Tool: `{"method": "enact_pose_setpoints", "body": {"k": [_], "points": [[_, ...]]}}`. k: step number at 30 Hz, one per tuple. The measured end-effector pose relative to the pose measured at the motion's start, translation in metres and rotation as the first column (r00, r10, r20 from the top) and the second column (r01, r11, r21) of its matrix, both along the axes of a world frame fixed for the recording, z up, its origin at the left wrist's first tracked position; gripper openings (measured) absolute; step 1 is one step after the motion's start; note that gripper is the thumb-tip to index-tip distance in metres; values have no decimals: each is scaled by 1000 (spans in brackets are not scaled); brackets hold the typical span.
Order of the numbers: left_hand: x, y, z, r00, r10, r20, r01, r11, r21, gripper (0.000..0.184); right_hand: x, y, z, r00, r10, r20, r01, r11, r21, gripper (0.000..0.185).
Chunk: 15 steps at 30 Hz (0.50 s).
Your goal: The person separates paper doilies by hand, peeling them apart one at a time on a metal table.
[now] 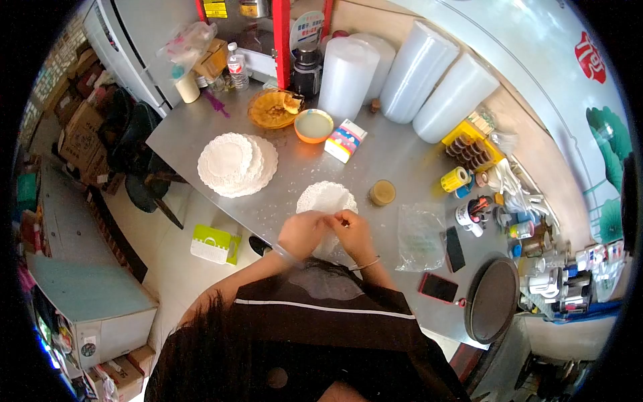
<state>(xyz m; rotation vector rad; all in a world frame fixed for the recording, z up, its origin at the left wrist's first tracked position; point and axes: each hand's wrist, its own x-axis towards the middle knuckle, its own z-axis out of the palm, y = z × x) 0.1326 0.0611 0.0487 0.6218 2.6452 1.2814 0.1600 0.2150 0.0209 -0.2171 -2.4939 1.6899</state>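
Observation:
A small round of white lace-edged paper doilies (327, 197) lies on the metal table in front of me, partly covered by my hands. My left hand (301, 232) comes in from the left, slightly blurred, its fingertips closed and meeting those of the other hand. My right hand (353, 237) is closed in a pinch over the doilies' near edge. What the fingertips hold is too small and hidden to make out. Larger stacks of white doilies (231, 164) sit to the left. A glass of brownish liquid (382, 193) stands to the right of my hands.
Behind are an orange bowl of cloudy liquid (314, 126), an amber dish (271, 109) and a colourful box (345, 141). A plastic bag (421, 236), two phones (439, 287) and a dark round tray (492, 301) lie right. Tall wrapped rolls (420, 72) line the wall.

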Motion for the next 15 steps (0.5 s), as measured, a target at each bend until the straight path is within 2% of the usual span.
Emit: {"method": "enact_pose_setpoints", "body": {"k": [1, 3, 4, 6, 9, 12, 15], "points": [[-2, -1, -4, 998, 57, -11, -57, 998, -15, 21, -1, 0, -4, 998, -16, -57, 15, 1000, -6, 20], [-10, -9, -12, 985, 170, -37, -172, 984, -42, 20, 0, 11, 1, 996, -73, 59, 71, 997, 24, 25], [-15, -15, -14, 977, 212, -27, -212, 977, -8, 19, 0, 18, 5, 988, -103, 117, 98, 994, 43, 27], [-26, -34, -18, 957, 290, -1, -290, 955, 61, 18, -1, 36, -5, 981, -169, 91, 171, 985, -18, 25], [-44, -68, -47, 934, 341, -109, -325, 935, 140, 24, 2, 63, -14, 970, -237, 60, 240, 969, -64, 23], [-34, -73, 10, 847, 532, 10, -530, 842, 98, 44, 5, 83, -8, 958, -283, 53, 284, 958, -26, 22], [-35, -85, 19, 845, 508, -167, -518, 855, -15, 58, 5, 83, 5, 951, -308, -9, 307, 948, 77, 22]]}}
